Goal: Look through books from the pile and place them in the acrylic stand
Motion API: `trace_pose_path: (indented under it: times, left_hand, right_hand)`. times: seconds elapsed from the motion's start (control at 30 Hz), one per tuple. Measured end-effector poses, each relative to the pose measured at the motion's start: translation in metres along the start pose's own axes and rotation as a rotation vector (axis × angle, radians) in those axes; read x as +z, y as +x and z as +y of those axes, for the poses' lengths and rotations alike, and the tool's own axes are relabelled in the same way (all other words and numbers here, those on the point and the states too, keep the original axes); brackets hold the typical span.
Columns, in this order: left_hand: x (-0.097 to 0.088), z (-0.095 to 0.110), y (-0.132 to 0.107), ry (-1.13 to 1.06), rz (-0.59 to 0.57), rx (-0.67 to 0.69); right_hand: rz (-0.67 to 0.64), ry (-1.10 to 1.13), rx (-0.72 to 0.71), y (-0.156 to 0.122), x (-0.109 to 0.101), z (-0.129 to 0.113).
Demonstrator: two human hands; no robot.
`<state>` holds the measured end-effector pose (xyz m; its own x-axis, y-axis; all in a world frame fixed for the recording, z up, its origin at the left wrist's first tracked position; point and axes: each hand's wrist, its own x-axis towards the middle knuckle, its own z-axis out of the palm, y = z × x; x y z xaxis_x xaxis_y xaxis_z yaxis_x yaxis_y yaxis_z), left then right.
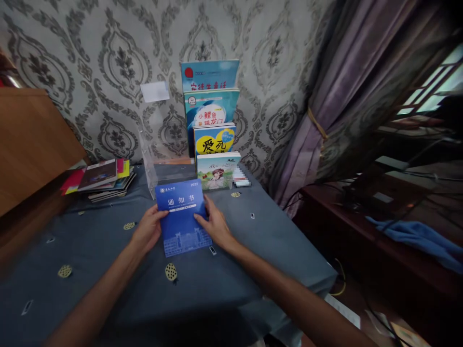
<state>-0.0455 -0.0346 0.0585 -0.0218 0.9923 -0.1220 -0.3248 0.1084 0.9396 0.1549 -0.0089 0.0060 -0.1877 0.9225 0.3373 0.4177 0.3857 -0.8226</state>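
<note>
A blue booklet [181, 214] with white characters lies on the table in front of me. My left hand [147, 230] grips its left edge, thumb on the cover. My right hand [214, 224] holds the right edge, fingers on top of the cover. Just beyond the booklet stands a clear acrylic tiered rack [159, 166]. Its right half holds several children's books [213, 125] stepped one behind another. Its left half shows no books.
The table wears a blue-grey patterned cloth [108, 270]. A stack of thin books [103, 179] lies at the far left by a wooden panel [29, 144]. A purple curtain [325, 111] hangs right of the table, beside a dark bench with a blue cloth [419, 238].
</note>
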Motion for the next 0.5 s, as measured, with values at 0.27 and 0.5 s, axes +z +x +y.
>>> trace_pose_path:
  times: [0.27, 0.5]
  left_hand:
    - [0.017, -0.015, 0.009, 0.093, 0.043, 0.197]
    - [-0.002, -0.027, 0.023, 0.320, -0.045, 0.221]
  right_hand:
    - [0.136, 0.091, -0.106, -0.001, -0.026, -0.020]
    - [0.109, 0.049, -0.109, -0.001, -0.030, -0.005]
